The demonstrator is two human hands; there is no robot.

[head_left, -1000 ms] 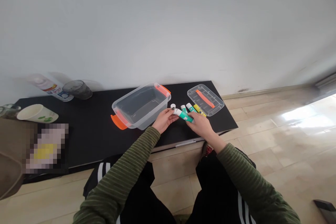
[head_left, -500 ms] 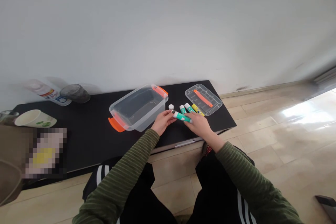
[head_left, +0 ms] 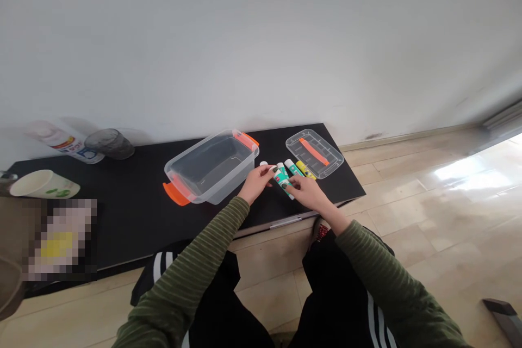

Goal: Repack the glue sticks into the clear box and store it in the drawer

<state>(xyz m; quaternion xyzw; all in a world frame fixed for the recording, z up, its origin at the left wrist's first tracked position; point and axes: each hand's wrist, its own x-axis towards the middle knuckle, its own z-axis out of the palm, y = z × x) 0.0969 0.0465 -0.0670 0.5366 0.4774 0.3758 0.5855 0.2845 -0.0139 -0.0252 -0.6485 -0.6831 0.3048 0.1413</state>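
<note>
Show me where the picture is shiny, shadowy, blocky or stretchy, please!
In the head view, glare whitens the floor at right, a soft shadow lies on the wall behind the gray glass, the spray can at left looks tilted and stretched, blocky squares cover a patch at lower left, and print on the held green-and-white tube is too small to read.

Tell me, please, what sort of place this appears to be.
It looks like an indoor room, perhaps in a home or small office: a low black-topped cabinet stands against a plain wall, a paper cup sits on it, and the floor is pale and tile-like.
</note>
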